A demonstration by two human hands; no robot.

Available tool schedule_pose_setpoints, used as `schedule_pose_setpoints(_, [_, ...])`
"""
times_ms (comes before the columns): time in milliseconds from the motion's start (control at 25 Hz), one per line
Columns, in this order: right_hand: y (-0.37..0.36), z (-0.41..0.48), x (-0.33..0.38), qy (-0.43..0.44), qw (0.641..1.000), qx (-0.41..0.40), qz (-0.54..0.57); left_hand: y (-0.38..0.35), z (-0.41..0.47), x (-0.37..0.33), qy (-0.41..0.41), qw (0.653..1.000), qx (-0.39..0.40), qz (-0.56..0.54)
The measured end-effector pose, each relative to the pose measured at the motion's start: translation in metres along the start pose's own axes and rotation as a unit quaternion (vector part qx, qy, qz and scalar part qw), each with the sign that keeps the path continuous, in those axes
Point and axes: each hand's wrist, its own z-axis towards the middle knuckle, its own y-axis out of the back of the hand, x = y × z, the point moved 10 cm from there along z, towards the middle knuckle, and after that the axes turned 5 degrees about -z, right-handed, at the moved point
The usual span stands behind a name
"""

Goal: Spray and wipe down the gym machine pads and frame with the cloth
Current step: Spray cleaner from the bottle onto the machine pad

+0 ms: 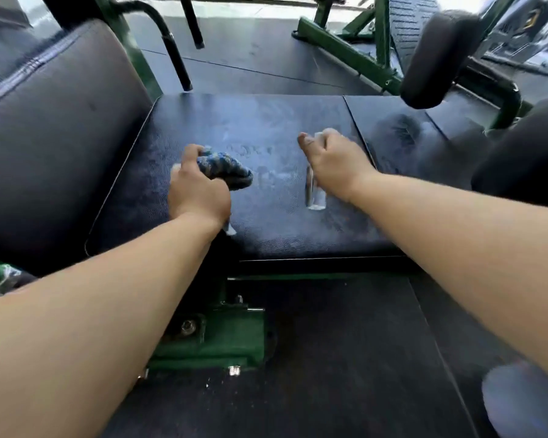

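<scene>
Rubber floor [329,358], black, lies nearest. A green frame base [222,336] sits on it, with a bolt [187,325] showing. Both bare forearms reach forward over the base to the seat pad [266,121], which is dark, grained and flat.

Left hand [196,194]: fingers curled tight round a bunched blue-grey cloth [225,170], which is pressed on the pad's left half.

Right hand [332,165]: fingers wrapped round a clear bottle [315,194], thumb up near the top. The bottle's body hangs below the palm over the pad's middle. Whether it touches the pad, cannot tell. The bottle is see-through, but its fill level cannot be read.

Pale wet smears mark the pad between the two hands.

Left of the seat stands the backrest [60,137], dark and tilted up, with a stitched seam.

Beyond are black bars [171,42] behind the seat and green frame tubes [345,55] on the floor. A black roller pad [437,58] sits upper right, blurred.
</scene>
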Motion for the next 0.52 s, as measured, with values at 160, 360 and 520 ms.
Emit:
schedule_pose_setpoints(160, [-0.031, 0.038, 0.035, -0.1, 0.98, 0.103, 0.136, 0.038, 0.027, -0.01, 0.033, 0.998, -0.037, 0.031])
schedule_pose_setpoints(360, [-0.126, 0.074, 0.055, -0.159, 0.899, 0.242, 0.33, 0.088, 0.07, 0.038, 0.086, 0.986, -0.141, 0.008])
schedule_pose_setpoints(520, [-0.185, 0.092, 0.09, -0.128, 0.847, 0.298, 0.422, 0.113, 0.065, 0.067, 0.1, 0.981, -0.164, 0.009])
